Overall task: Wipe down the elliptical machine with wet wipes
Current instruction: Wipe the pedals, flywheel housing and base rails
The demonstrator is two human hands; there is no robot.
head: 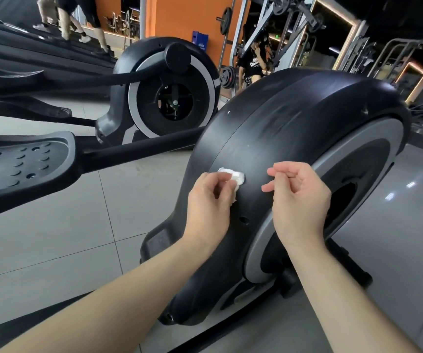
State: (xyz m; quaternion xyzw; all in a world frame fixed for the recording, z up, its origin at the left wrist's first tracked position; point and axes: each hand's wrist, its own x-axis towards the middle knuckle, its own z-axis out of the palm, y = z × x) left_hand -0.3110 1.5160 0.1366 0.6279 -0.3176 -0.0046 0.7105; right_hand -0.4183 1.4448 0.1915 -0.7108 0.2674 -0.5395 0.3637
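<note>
Wiping flywheel housing [269, 138] | left hand [209, 202] pinches bunched wet wipe [233, 175] at its fingertips | right hand [299, 200] beside it — loosely curled, empty | next: likely sweep wipe upward.

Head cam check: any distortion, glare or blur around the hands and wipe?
Head view: strong fisheye bending toward the edges, the pedal stretched; light spots reflect on the glossy floor at right; dull sheen on the black housing; left hand, wipe and right hand fairly sharp, the wipe's white nearly blown out; background dim.
</note>
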